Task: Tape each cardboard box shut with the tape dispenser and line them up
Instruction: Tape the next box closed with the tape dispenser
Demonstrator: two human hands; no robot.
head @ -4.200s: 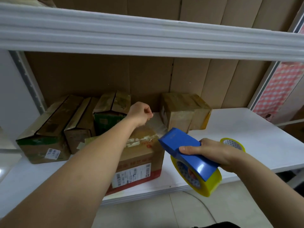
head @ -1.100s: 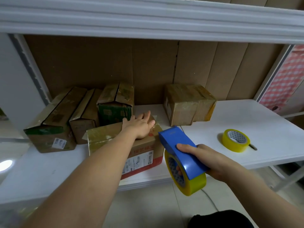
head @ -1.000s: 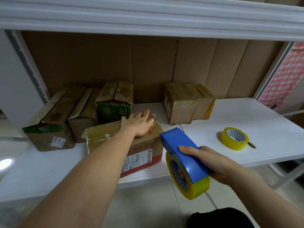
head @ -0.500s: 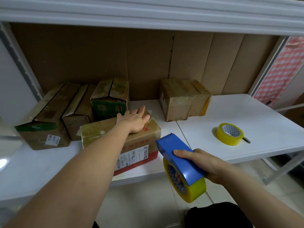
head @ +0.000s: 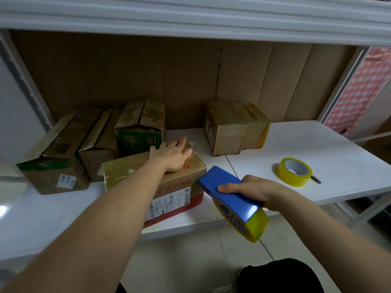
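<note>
A cardboard box with a red band and a white label [head: 175,197] sits near the front edge of the white shelf [head: 317,166]. My left hand [head: 171,155] lies flat on its taped top, fingers spread. My right hand [head: 251,190] grips the blue tape dispenser [head: 228,193] with its yellow tape roll, held just right of the box and over the shelf's front edge. Three taped boxes [head: 59,157] [head: 99,149] [head: 139,125] stand in a row at the back left. Another taped box [head: 232,125] stands at the back centre.
A spare yellow tape roll [head: 295,171] lies on the shelf at the right, with a small dark object [head: 315,179] beside it. A brown cardboard wall backs the shelf. An upper white shelf [head: 190,15] hangs overhead. Tiled floor lies below.
My left hand went from pinching tape over the box to lying flat on its top. The dispenser has drawn slightly back and lower. The view has shifted a little.
</note>
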